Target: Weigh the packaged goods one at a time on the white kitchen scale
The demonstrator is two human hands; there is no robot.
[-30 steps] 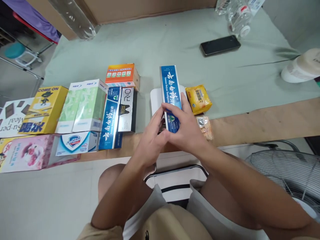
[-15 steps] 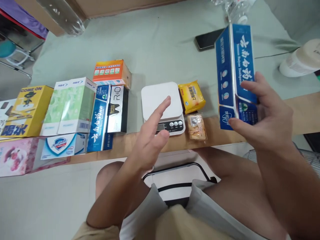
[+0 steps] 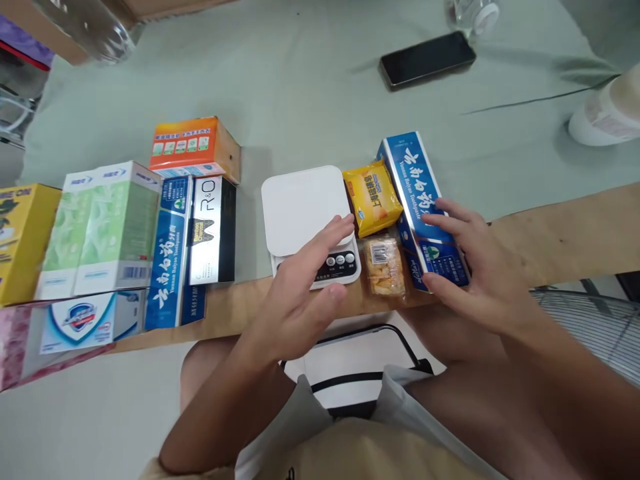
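Observation:
My right hand point(image 3: 475, 267) grips the near end of a blue toothpaste box point(image 3: 413, 177), thumb on one side and fingers on the other. The box lies beside a yellow snack packet point(image 3: 374, 200) and a clear-wrapped snack point(image 3: 384, 265), its far end pointing away from me. My left hand point(image 3: 305, 300) is open and empty, fingers stretched out over the front of a white kitchen scale point(image 3: 307, 207). It hides part of the scale's display; whether it touches the scale I cannot tell. Nothing rests on the visible part of the scale's plate.
On the left stand a silver-black box point(image 3: 213, 230), another blue toothpaste box point(image 3: 169, 250), green-white boxes point(image 3: 107, 230), an orange box point(image 3: 190, 148), a soap box point(image 3: 90, 323) and a yellow box point(image 3: 27, 243). Farther back lie a phone point(image 3: 427, 60) and a plastic bottle point(image 3: 480, 15); a white bottle point(image 3: 603, 117) stands right.
My right hand has brought the toothpaste box down and left, from the air to the table beside the snacks. My left hand stays open by the scale. The view has shifted slightly.

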